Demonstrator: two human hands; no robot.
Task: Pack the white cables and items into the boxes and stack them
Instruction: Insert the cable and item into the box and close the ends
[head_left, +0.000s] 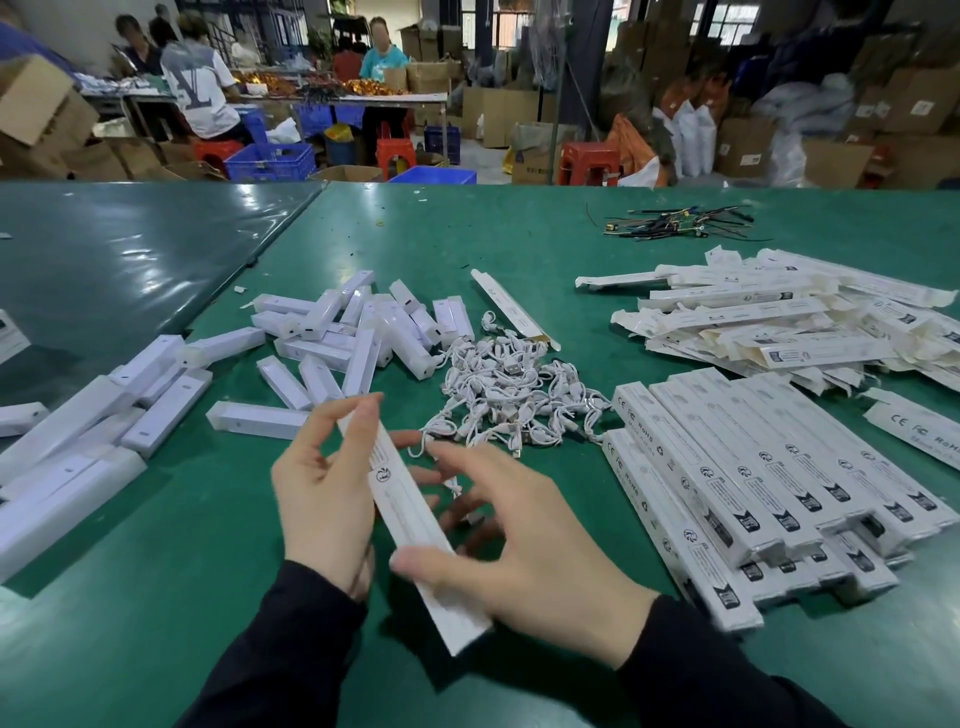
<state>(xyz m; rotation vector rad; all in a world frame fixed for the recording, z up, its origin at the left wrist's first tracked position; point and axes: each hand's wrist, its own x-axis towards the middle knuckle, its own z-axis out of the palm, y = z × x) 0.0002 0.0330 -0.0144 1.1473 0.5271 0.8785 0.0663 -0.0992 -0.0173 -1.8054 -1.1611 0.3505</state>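
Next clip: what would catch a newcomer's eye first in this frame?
Front and centre, the left hand and right hand hold one long white box above the green table. Just behind lies a tangled pile of white cables. To the right, printed boxes lie stacked in neat rows.

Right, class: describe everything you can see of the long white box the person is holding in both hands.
The long white box is a slim carton that looks like printed card, with a round logo and fine lines of small text. It is held above the green table, slanting from upper left to lower right. The left hand holds its upper half; the right hand holds it lower down, thumb on its face. Whether its ends are closed cannot be told.
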